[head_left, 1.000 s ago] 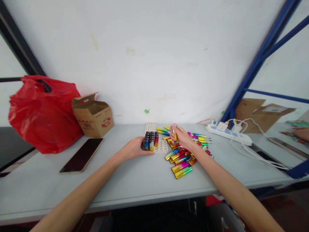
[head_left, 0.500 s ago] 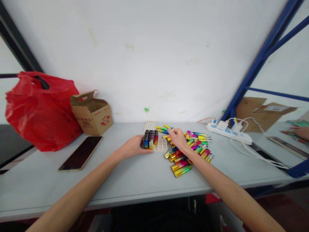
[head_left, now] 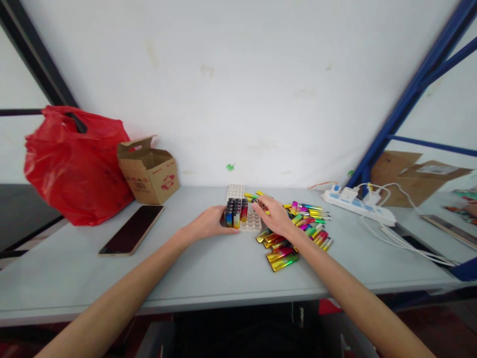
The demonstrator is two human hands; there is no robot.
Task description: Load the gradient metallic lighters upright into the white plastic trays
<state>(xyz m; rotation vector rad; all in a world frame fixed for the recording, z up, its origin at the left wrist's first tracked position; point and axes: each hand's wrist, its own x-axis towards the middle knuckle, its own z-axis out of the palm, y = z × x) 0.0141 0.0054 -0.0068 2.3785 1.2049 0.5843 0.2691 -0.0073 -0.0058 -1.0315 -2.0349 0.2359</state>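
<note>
Several black-topped lighters [head_left: 233, 213] stand upright in the left part of a pale tray [head_left: 251, 223] with round holes. My left hand [head_left: 211, 222] is curled round the left side of this group, thumb along the front. Over the tray's right part, my right hand [head_left: 273, 214] pinches a lighter [head_left: 255, 201] whose dark top shows at the fingertips. Shiny multicoloured lighters [head_left: 283, 258] lie in a pile beside and beneath my right forearm. Behind the standing group is another pale holed tray [head_left: 235, 191].
A phone [head_left: 132, 231], an open carton [head_left: 151, 174] and a red plastic bag [head_left: 76, 166] are at left. A white power strip [head_left: 359, 206] with cables lies at right. Beyond blue posts are cardboard [head_left: 402, 174] and another person's hand [head_left: 470, 209].
My right hand has moved left from the back of the pile to the tray's right part, with a lighter at its fingertips. My left hand stays at the standing lighters. The view has shifted slightly.
</note>
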